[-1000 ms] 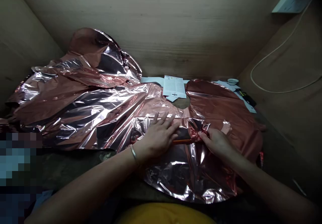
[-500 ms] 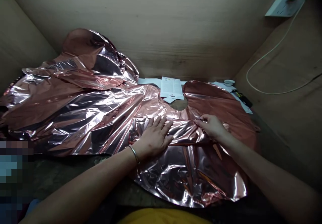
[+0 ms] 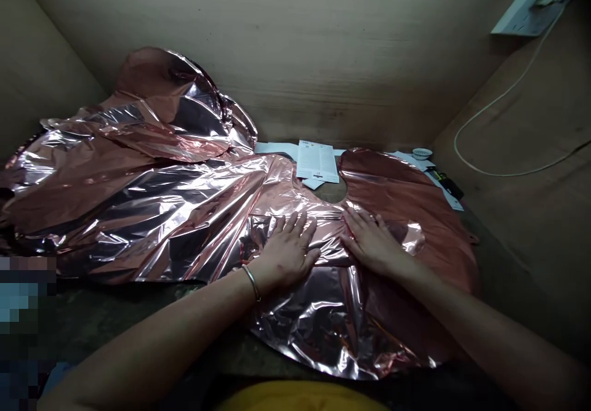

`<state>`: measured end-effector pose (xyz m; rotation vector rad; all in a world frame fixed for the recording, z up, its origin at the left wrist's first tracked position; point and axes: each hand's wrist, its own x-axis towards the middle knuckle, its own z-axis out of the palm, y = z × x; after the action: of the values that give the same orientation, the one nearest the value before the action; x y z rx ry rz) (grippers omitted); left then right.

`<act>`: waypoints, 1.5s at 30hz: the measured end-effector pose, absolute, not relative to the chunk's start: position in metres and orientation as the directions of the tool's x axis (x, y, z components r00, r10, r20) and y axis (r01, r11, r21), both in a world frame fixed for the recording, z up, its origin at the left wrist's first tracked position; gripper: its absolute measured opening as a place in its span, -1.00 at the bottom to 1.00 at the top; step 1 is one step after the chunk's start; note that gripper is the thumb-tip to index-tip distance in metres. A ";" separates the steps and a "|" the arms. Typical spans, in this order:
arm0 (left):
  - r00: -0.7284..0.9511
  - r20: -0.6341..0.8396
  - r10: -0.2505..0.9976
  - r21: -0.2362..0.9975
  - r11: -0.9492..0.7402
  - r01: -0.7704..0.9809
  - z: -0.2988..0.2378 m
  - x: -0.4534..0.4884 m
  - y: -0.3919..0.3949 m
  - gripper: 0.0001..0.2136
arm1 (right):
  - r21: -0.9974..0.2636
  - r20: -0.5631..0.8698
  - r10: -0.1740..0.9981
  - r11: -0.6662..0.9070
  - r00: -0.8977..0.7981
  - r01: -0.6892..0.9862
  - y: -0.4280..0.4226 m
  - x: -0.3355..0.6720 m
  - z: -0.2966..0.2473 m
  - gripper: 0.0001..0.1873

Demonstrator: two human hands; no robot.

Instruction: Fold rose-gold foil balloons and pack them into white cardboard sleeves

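Note:
A large, flat foil balloon in shiny rose gold is spread over the table, with a rounded cut-out along its far edge. Across its middle runs a folded foil strip. My left hand, a bangle on its wrist, lies flat on the left part of this strip with the fingers spread. Pressed flat on the strip's right part is my right hand, fingers stretched out and holding nothing. More crumpled rose-gold foil is heaped at the far left; whether it belongs to the same balloon I cannot tell.
Printed paper packets lie by the back wall. At the right rear are a small white round dish-like item and a black-and-yellow tool. A power strip hangs on the wall, its white cable looping down the right side.
My right hand has let go of the strip's upper edge, moved left and flattened onto the foil. The left hand stays in place.

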<state>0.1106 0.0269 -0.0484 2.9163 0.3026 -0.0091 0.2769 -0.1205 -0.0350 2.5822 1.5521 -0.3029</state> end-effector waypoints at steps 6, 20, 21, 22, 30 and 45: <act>0.904 -0.010 0.428 0.010 -0.904 0.428 -0.016 0.089 0.063 -0.44 | 0.022 -0.187 0.831 -0.529 0.524 0.848 -0.128 0.294 -0.042 -0.34; 0.984 -0.173 0.035 0.006 -0.999 0.037 0.006 0.055 0.045 -0.74 | -0.121 0.179 0.835 -0.506 0.521 0.854 -0.145 0.290 -0.018 -0.32; 0.978 -0.190 0.083 0.000 -0.996 0.084 0.008 0.051 0.034 -0.75 | -0.127 0.269 0.829 -0.473 0.490 0.872 -0.149 0.277 -0.011 -0.31; 0.970 -0.203 0.132 0.006 -0.991 0.136 0.011 0.047 0.022 -0.74 | -0.128 0.355 0.836 -0.400 0.419 0.907 -0.152 0.260 -0.006 -0.33; 0.996 -0.075 0.056 0.380 -0.921 0.080 0.022 0.039 -0.025 -0.81 | -0.141 0.235 0.972 0.010 0.024 0.990 -0.157 0.170 -0.031 -0.56; 0.983 0.132 -0.129 0.531 -0.828 -0.180 -0.031 0.026 0.031 -0.67 | -0.533 0.313 0.884 -0.139 0.347 0.835 -0.200 0.156 -0.043 -0.66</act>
<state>0.0262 0.0314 -0.0311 2.5587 -0.2162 0.1217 0.1559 -0.1997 -0.0429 3.0304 2.2928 -0.1525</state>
